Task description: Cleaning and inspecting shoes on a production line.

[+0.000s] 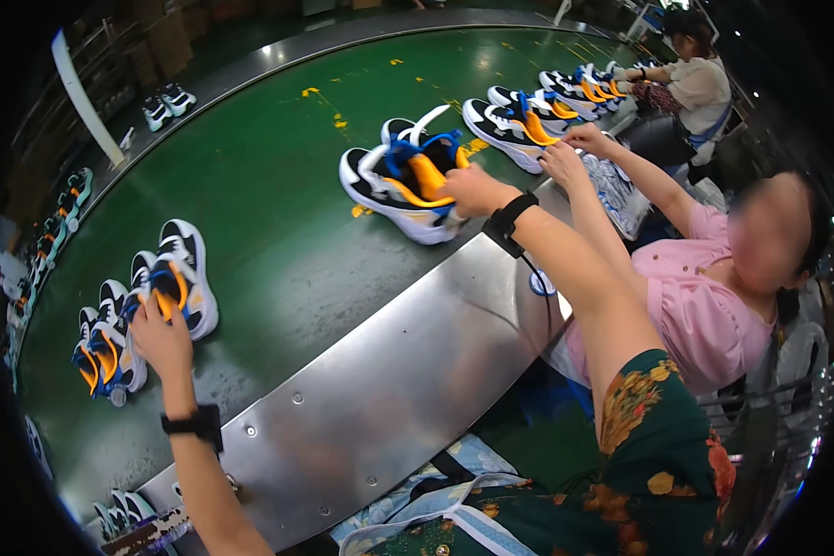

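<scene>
My right hand (480, 191) is closed on the heel of a black and white sneaker (394, 206) with an orange lining, blue collar and thick white sole. Just behind that one shows part of a second sneaker with a loose white strap (433, 122). Over on the left, my left hand (163, 343) grips the orange-lined collar of a similar sneaker (200, 295), its toe pointing away from me. Several matching sneakers (111, 310) stand in a row to the left of that hand. My fingers hide part of each held shoe's opening.
The sneakers stand on a green conveyor belt (278, 195) with a steel edge plate (361, 389) nearest me. At right a co-worker in pink (704, 296) handles another sneaker (505, 134); a second person (700, 88) sits farther off. More shoes (169, 105) rest on the far ledge.
</scene>
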The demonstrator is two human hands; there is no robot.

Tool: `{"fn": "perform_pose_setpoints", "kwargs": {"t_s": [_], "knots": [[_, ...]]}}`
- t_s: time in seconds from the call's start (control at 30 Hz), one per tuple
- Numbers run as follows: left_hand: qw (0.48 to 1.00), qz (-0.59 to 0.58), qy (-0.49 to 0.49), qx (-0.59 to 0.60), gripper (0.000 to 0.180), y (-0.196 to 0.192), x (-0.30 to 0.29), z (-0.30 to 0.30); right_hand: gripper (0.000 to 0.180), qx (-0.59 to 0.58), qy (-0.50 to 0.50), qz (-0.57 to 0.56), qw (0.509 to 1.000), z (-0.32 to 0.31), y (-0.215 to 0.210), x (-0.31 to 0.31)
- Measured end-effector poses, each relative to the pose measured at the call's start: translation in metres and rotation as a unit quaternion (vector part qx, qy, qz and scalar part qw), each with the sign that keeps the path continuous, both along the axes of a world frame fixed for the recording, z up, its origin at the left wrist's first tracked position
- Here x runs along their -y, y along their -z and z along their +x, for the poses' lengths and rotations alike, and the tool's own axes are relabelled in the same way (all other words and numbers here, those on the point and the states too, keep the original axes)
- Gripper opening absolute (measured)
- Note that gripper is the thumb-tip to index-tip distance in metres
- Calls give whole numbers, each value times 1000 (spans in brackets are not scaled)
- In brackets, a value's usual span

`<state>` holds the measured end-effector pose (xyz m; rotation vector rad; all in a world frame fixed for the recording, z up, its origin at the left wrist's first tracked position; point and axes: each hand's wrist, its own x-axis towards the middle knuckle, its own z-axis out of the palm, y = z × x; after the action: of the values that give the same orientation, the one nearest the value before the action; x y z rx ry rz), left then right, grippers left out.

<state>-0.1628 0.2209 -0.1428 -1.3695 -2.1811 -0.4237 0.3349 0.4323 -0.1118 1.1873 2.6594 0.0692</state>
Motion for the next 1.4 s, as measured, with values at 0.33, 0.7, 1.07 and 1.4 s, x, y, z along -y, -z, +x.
{"fn": "perform_pose_setpoints", "kwargs": {"t_s": [0.33,0.7,1.07,1.4], "knots": [[700,-29,188,688,40,-8,129,195,43,-316,-232,-141,909,-112,1,254],[836,-65,108,535,39,16,219,156,36,-299,-123,-100,941,-52,-65,302],[909,-91,295,279,35,-51,192,149,43,-423,8,-145,894,-241,61,211],[815,-251,379,359,32,-69,215,141,27,-439,55,-348,827,-260,73,243]]}}
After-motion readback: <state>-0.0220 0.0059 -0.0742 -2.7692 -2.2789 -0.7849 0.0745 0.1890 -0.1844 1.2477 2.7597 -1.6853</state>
